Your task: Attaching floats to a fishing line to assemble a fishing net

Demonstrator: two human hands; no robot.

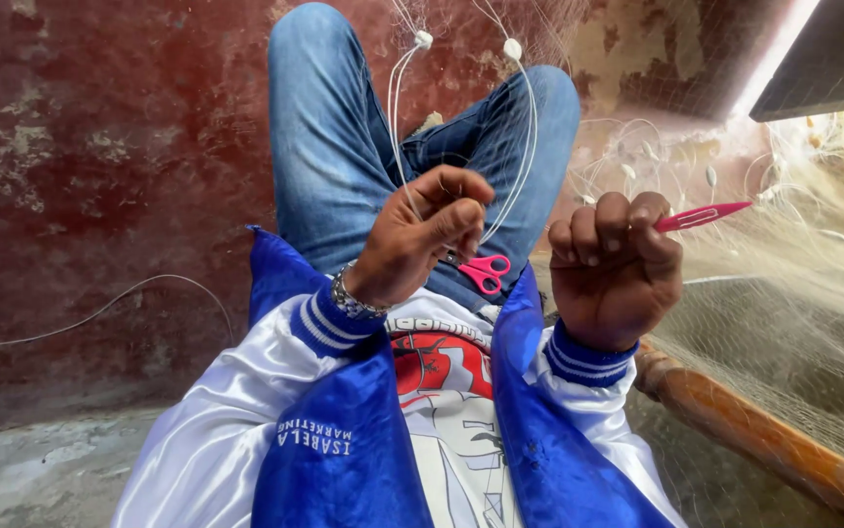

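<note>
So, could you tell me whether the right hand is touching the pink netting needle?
Touching: the head view shows the right hand closed around the pink netting needle.

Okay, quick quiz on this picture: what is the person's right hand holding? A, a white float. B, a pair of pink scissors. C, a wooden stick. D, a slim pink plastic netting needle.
D: the right hand is closed around a slim pink plastic netting needle whose tip points right, while the pink-handled scissors lie on the lap.
</note>
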